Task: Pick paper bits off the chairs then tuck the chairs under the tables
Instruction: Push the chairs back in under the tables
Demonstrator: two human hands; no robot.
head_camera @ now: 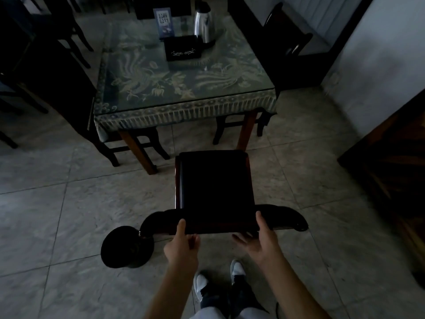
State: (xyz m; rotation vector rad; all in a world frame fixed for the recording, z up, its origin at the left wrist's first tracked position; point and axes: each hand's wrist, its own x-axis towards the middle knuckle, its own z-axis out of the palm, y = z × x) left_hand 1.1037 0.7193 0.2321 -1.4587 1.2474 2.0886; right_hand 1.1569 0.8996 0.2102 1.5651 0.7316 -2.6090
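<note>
Chair (pixel 215 180): on floor, short of table (pixel 184 107). Backrest gripped by left hand (pixel 181 246) and right hand (pixel 261 238). Risk: pushed crooked, strikes table leg (pixel 247 132).

So there's open tile floor (pixel 76 196) between the pulled-out chair (pixel 213 180) and the table (pixel 184 88), nothing lying on that strip. Straight ahead the table's two front legs frame a gap, but the right leg (pixel 247 132) sits almost dead in line with the chair's seat. Chairs are already tucked in on the left (pixel 128 143) and right (pixel 232 125) sides. A dark round thing (pixel 126 247) sits on the floor by the chair back's left end.
</note>
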